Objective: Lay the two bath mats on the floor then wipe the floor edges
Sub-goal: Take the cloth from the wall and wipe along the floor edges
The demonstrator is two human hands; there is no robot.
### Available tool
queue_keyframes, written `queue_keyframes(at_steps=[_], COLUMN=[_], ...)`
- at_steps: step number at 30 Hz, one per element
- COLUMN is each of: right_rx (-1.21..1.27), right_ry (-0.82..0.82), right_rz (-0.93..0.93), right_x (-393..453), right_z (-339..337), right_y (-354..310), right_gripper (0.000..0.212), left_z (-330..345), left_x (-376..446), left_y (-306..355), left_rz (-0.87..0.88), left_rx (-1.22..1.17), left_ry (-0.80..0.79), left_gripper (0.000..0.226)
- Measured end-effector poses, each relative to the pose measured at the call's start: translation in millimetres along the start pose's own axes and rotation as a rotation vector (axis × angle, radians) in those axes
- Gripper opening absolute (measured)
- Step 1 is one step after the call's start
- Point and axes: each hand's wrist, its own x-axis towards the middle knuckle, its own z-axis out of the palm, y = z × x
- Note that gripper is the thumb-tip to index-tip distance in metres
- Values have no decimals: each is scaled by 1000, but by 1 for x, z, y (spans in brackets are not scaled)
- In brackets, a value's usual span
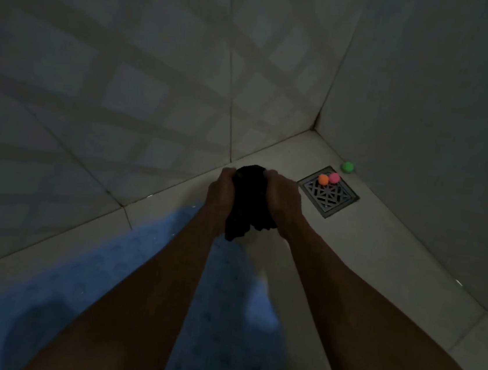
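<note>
Dim tiled bathroom corner: blue bath mat (121,292) lies flat on the floor (350,251) beneath both forearms, its far edge just short of the hands. Left hand (220,191) and right hand (283,201) both clench one bunched dark cloth (249,203) between them, held near the wall-floor edge. Right of the hands sits a square metal drain (328,196) with an orange ball (323,179) and pink ball (334,177) on it, green ball (347,167) beyond by the wall.

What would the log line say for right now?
hands: left hand and right hand grip dark cloth | place: floor edge by wall | blue mat: laid | drain: two balls on it
</note>
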Motion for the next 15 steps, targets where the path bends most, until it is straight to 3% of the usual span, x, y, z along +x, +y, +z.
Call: queue_keyframes(at_steps=[2, 5, 9, 15], right_rx=[134, 61, 78, 66], right_ry=[33, 87, 90, 87], right_rz=[16, -59, 3, 71], right_x=[6, 18, 43, 57], right_z=[6, 19, 25, 16], right_y=[-10, -15, -11, -33], right_gripper=[53, 65, 60, 60], left_z=[-3, -10, -17, -12], left_x=[9, 21, 45, 47], left_y=[6, 16, 15, 38], left_rz=[37, 176, 212, 161], left_rx=[81, 295, 295, 305], left_ry=[36, 68, 38, -11], left_gripper=[66, 50, 37, 37])
